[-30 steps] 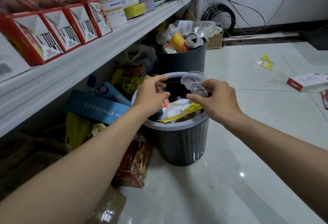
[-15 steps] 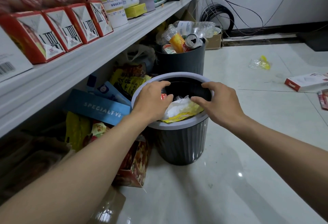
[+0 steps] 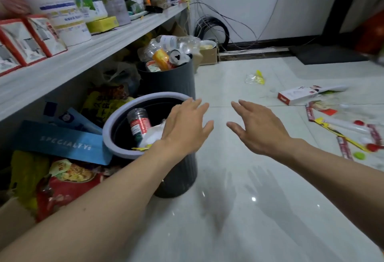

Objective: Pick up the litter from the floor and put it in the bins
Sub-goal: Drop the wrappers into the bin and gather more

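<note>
Two dark grey bins stand against the shelf. The near bin has a pale rim and holds a red-labelled bottle and white wrappers. Behind it, the far bin is heaped with clear bottles and cans. My left hand hovers over the near bin's right rim, fingers straight, holding nothing. To its right my right hand is spread above the bare floor, also holding nothing. Litter lies on the tiles at right: a red and white box, a clear and yellow wrapper, and several red and yellow wrappers.
A long grey shelf with boxes and tubs runs along the left. Bags and a blue package are piled under it beside the bins. A cable coil and cardboard box sit by the far wall. A dark mat lies at back right.
Both hands have come out of the near bin and opened, moving right over its rim and the floor. The clear plastic piece held a second ago is gone from them. The view has swung right.
</note>
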`<state>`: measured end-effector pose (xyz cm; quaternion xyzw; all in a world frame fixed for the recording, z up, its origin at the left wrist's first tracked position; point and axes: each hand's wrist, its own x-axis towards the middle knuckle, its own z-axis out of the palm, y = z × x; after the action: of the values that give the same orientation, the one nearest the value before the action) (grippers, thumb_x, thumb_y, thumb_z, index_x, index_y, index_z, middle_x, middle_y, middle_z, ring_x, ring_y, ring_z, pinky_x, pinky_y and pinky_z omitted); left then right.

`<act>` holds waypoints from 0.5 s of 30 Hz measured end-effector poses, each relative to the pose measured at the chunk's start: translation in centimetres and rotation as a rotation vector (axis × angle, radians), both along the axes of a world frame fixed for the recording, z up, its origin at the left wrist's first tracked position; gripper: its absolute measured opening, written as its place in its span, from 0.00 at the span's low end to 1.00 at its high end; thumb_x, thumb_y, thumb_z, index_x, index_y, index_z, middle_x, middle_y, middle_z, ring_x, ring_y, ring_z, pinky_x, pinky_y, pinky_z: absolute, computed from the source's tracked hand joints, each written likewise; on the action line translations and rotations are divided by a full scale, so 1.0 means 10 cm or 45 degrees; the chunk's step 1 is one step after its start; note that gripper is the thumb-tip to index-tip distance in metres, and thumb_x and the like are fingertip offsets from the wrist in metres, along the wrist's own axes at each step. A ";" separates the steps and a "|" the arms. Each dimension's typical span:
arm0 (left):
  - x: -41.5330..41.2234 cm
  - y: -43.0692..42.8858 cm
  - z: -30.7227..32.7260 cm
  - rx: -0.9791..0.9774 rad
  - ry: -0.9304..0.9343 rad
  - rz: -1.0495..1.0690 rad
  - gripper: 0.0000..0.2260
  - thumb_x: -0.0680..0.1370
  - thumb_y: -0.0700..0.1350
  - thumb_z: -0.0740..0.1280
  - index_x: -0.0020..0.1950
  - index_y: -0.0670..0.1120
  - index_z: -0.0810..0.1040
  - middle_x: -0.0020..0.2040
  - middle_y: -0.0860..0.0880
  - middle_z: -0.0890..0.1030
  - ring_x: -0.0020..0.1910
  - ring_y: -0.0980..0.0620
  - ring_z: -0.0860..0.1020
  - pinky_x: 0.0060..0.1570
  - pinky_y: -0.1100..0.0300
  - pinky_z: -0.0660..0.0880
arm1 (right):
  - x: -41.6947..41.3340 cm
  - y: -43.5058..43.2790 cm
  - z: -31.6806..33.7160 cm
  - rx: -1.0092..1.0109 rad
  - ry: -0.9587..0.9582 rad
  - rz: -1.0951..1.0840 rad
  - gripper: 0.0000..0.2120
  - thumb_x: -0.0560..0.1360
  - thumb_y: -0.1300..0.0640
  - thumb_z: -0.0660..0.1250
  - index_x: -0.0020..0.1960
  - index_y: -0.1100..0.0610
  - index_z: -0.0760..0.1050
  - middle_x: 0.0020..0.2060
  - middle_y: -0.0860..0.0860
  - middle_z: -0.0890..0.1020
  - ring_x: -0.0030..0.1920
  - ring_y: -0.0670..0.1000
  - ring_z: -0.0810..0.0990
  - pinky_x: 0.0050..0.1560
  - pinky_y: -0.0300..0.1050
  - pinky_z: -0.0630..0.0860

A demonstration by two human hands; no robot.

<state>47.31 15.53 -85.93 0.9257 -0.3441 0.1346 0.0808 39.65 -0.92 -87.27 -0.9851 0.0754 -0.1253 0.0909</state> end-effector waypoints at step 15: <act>-0.99 -1.82 -0.31 0.135 0.064 -0.151 0.25 0.82 0.56 0.54 0.77 0.48 0.59 0.78 0.47 0.58 0.78 0.47 0.52 0.75 0.51 0.52 | -1.24 -1.84 -0.48 -0.164 0.236 -0.327 0.30 0.80 0.40 0.53 0.77 0.55 0.54 0.74 0.54 0.63 0.73 0.55 0.61 0.73 0.53 0.57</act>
<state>37.39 -2.63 -89.02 0.9099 -0.4026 0.0878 0.0482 27.23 -19.37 -92.04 -0.9784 0.2007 -0.0493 0.0037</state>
